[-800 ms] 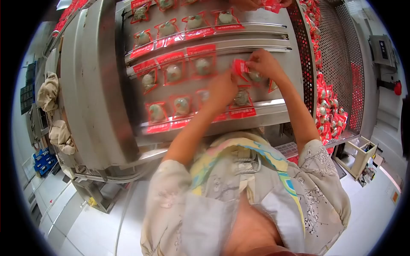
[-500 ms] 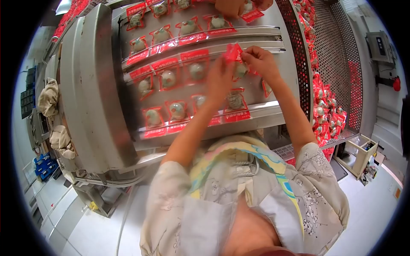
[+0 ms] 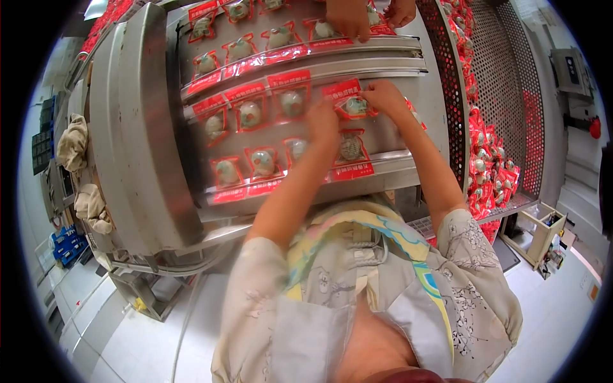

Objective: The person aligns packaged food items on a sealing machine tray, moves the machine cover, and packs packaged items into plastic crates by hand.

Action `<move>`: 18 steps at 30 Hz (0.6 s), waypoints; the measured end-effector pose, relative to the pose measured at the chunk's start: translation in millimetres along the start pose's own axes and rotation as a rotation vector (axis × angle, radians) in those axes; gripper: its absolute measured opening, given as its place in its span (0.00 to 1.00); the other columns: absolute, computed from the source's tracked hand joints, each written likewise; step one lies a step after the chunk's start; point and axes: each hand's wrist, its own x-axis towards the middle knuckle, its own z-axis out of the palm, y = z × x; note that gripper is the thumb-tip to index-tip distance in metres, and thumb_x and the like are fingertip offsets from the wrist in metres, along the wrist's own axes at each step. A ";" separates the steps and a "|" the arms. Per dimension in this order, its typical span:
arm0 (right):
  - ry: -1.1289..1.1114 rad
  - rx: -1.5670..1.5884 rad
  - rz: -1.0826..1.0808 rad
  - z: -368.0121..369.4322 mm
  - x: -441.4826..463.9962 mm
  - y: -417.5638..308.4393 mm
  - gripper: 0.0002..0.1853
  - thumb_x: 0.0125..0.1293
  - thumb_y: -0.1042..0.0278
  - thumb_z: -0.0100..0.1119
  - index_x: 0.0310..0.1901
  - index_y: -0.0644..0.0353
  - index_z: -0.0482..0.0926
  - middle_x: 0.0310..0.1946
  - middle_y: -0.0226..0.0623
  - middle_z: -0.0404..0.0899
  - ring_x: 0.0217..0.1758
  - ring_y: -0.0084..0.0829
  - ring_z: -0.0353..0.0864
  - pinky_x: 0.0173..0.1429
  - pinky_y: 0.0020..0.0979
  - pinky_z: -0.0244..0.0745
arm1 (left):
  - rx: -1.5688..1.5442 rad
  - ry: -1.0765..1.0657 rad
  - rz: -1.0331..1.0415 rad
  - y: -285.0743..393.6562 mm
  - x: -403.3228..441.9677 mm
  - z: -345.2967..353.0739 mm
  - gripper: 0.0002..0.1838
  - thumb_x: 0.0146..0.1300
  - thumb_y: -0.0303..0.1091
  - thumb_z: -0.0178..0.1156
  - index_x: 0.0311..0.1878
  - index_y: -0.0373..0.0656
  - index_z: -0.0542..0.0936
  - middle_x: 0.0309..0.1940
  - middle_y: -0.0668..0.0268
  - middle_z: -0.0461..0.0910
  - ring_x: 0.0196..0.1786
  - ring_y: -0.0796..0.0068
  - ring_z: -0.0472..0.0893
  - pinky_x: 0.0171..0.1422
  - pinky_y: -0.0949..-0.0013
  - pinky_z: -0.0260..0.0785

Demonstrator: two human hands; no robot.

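Observation:
A clear-and-red plastic packet with an egg-like pale round item inside (image 3: pixel 352 106) lies on the middle row of the metal tray (image 3: pixel 255 143). My right hand (image 3: pixel 384 97) pinches its right edge. At its lower left corner is my left hand (image 3: pixel 323 122), a little blurred, with the fingers closed at the packet's edge. To the left in this row lie several like packets, among them one with a large red band (image 3: pixel 292 101). Closer to me runs another row, with a dark-speckled packet (image 3: pixel 351 147) just below my hands.
Another person's hands (image 3: pixel 348 18) work on the far row. Metal rails (image 3: pixel 306 60) separate the rows. A steel press-like housing (image 3: pixel 143 127) borders the left side. On the right, a perforated bin (image 3: pixel 504 76) holds piled red packets (image 3: pixel 486 163).
The packet between my hands has gone from raised and crumpled to flat in the row. My right hand has come down slightly, and my left hand has moved down too.

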 end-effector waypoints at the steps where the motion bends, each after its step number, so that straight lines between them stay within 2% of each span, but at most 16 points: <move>1: 0.015 0.016 0.005 1.1 5.2 1.2 0.17 0.51 0.53 0.56 0.34 0.56 0.85 0.32 0.45 0.83 0.40 0.45 0.82 0.48 0.42 0.76 | -0.099 0.026 -0.145 39.4 -27.8 12.0 0.10 0.68 0.39 0.54 0.40 0.43 0.75 0.30 0.67 0.75 0.29 0.74 0.76 0.31 0.68 0.72; 2: 0.028 0.032 0.012 4.3 10.5 3.5 0.17 0.51 0.54 0.56 0.34 0.57 0.85 0.32 0.45 0.83 0.40 0.45 0.82 0.47 0.41 0.76 | -0.198 0.052 -0.292 60.3 -43.5 19.0 0.09 0.68 0.39 0.53 0.42 0.44 0.74 0.32 0.66 0.75 0.31 0.72 0.76 0.32 0.65 0.74; 5: 0.119 0.102 -0.014 9.6 10.6 3.9 0.17 0.51 0.55 0.57 0.34 0.59 0.84 0.30 0.46 0.83 0.38 0.45 0.83 0.46 0.41 0.76 | -0.185 0.129 -0.345 59.9 -33.0 26.6 0.09 0.69 0.41 0.52 0.42 0.46 0.74 0.33 0.65 0.75 0.33 0.70 0.77 0.32 0.62 0.74; 9: 0.284 0.268 -0.063 22.8 13.0 13.4 0.17 0.52 0.54 0.58 0.31 0.62 0.84 0.25 0.46 0.82 0.34 0.46 0.82 0.42 0.40 0.76 | -0.267 0.212 -0.391 58.2 -24.2 34.3 0.09 0.68 0.40 0.52 0.43 0.45 0.74 0.32 0.65 0.76 0.30 0.69 0.77 0.31 0.63 0.74; 14: 0.220 0.256 -0.064 6.5 3.0 1.1 0.18 0.53 0.53 0.61 0.31 0.62 0.84 0.23 0.45 0.81 0.29 0.41 0.82 0.37 0.37 0.74 | -0.392 0.247 -0.433 52.4 -29.7 37.6 0.09 0.67 0.38 0.52 0.43 0.44 0.74 0.30 0.64 0.78 0.27 0.68 0.78 0.29 0.63 0.75; 15: 0.231 0.230 -0.082 5.4 2.1 -1.6 0.18 0.53 0.53 0.61 0.31 0.62 0.84 0.23 0.45 0.81 0.28 0.39 0.82 0.36 0.36 0.74 | -0.412 0.217 -0.427 43.1 -22.1 35.8 0.11 0.66 0.40 0.52 0.47 0.48 0.74 0.35 0.65 0.78 0.36 0.68 0.77 0.37 0.63 0.72; 17: 0.257 0.376 -0.101 16.8 12.4 4.2 0.15 0.57 0.58 0.63 0.30 0.65 0.83 0.19 0.37 0.79 0.22 0.26 0.76 0.29 0.29 0.69 | -0.453 0.157 -0.417 24.9 -6.9 32.2 0.17 0.64 0.42 0.53 0.56 0.54 0.72 0.47 0.66 0.77 0.53 0.67 0.75 0.54 0.65 0.68; 18: 0.269 0.448 -0.113 22.8 17.3 7.6 0.15 0.58 0.60 0.63 0.30 0.67 0.83 0.17 0.32 0.78 0.20 0.20 0.73 0.25 0.26 0.66 | -0.448 0.141 -0.405 20.1 -2.0 29.7 0.18 0.64 0.42 0.53 0.56 0.52 0.72 0.48 0.65 0.77 0.53 0.66 0.75 0.56 0.64 0.67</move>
